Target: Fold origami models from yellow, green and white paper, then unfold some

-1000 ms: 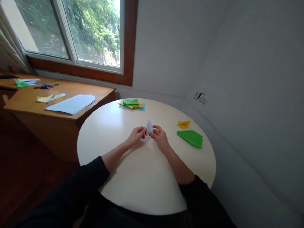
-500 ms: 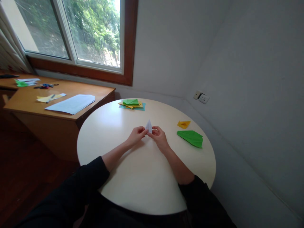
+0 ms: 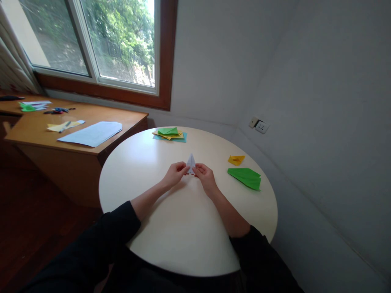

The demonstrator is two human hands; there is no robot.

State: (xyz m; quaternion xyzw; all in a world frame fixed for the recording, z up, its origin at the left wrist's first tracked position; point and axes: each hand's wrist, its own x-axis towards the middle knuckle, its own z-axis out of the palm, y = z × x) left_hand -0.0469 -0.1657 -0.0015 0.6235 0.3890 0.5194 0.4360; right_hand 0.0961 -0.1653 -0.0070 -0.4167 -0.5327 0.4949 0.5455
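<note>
A small folded white paper [image 3: 191, 161], pointed at the top with a crease down its middle, is held up between my two hands over the round table [image 3: 186, 228]. My left hand [image 3: 177, 172] pinches its left side, thumb in front and fingers behind. On the other side my right hand [image 3: 204, 175] grips the right edge the same way. The lower part of the paper is partly covered by my thumbs, and fingertips show beneath it.
A green folded paper plane [image 3: 244, 178] and a small yellow folded paper [image 3: 236, 160] lie on the right of the table. Stacked folded papers [image 3: 168, 133] sit at its far edge. To the left, a wooden desk [image 3: 128, 116] carries paper sheets [image 3: 93, 133] and small tools [image 3: 59, 110].
The white paper has turned so its face with the middle crease shows more fully. My right thumb and fingers have shifted on its right side; my arms stay in place.
</note>
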